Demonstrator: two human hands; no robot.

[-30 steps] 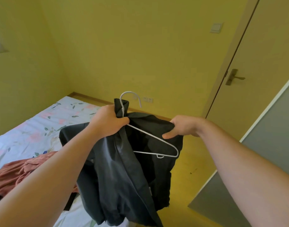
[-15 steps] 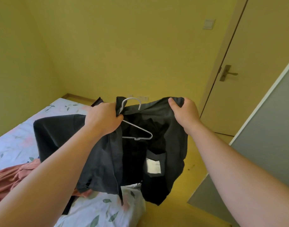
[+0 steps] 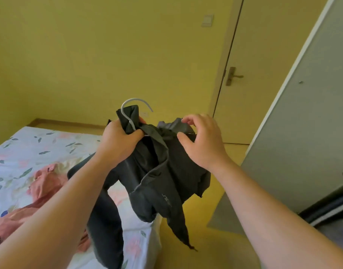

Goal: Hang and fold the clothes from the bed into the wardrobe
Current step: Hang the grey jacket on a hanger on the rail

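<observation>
Begin nearest, at the two bare forearms reaching forward, then work outward from the grips. Hold firm with the left hand [image 3: 120,140], curled tight round the neck of the thin white wire hanger [image 3: 135,99] together with a bunch of collar from the dark charcoal fabric jacket [image 3: 157,183]; judged the anchor of this step, so no loosening there. With the right hand [image 3: 202,141], half curled, pinch lightly between thumb and forefinger at the jacket's grey-lined shoulder, just right of the left knuckles, the other fingers arched loose above the cloth. Draw that shoulder out and down over the hanger's arm, hidden under fabric beneath the right thumb; cannot tell whether seated over the tip yet. Probably best to feel for the wire end first, then smooth the cloth away from the thumb. Mind the sleeve and hem dangling well below both palms, likely to drag the collar off on the left side if let slip. Below and beyond the left fingers: flat bed with a pale floral sheet [image 3: 31,144], a crumpled salmon-pink garment [image 3: 44,179] lying on it, not yet handled. Right of the right fingers: tall grey wardrobe door [image 3: 302,142], apparently open, the likely destination for the hook jutting free above the left fingers. Farthest past the fingertips: closed beige room door [image 3: 273,94] and plain yellow wall [image 3: 108,55].
</observation>
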